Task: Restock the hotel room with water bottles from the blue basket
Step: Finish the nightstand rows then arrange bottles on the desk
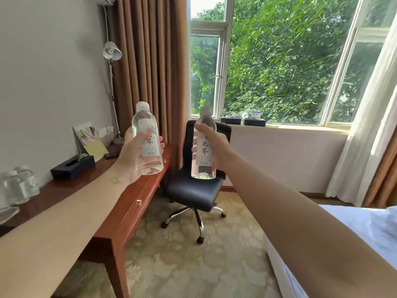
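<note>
Your left hand point(133, 157) grips the left bottle point(151, 147) upright, with the fingers curled round its lower half and the thumb across the label. The bottle is clear, full and white-capped, its pale label bearing dark characters, and it hangs above the far end of the desk point(120, 203). Your right hand point(217, 145) wraps round the right bottle point(204, 151), a matching one, upright in front of the chair point(193, 190). At far left, spare bottles point(19, 183) stand on the desk, followed by a black tissue box point(72, 166) and a lamp point(111, 52). The bed point(365, 224) lies to the right.
</note>
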The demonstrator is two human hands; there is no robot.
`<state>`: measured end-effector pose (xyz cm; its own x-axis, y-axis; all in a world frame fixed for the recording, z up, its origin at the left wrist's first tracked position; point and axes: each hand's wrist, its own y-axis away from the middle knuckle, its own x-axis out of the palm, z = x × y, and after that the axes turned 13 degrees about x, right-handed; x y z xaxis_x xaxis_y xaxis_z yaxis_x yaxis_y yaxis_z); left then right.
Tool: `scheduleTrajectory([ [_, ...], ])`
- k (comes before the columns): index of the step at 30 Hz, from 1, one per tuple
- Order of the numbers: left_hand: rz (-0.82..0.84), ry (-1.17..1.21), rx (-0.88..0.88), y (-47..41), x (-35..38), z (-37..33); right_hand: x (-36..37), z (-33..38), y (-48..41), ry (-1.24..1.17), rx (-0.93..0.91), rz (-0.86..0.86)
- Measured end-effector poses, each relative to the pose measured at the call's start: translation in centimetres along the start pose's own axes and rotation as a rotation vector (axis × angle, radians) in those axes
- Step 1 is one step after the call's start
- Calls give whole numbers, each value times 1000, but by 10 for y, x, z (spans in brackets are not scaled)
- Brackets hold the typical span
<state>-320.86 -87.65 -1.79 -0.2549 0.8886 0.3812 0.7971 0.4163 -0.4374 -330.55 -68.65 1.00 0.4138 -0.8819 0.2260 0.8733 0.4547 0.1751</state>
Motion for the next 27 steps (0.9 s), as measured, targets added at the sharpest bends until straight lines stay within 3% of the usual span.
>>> scheduleTrajectory([
  [11, -165, -92, 65, -84, -67, 22, 63, -10, -122, 35, 53, 241],
  [27, -268, -209, 94, -199, -190, 40, 188, -26, -285, 128, 105, 367],
])
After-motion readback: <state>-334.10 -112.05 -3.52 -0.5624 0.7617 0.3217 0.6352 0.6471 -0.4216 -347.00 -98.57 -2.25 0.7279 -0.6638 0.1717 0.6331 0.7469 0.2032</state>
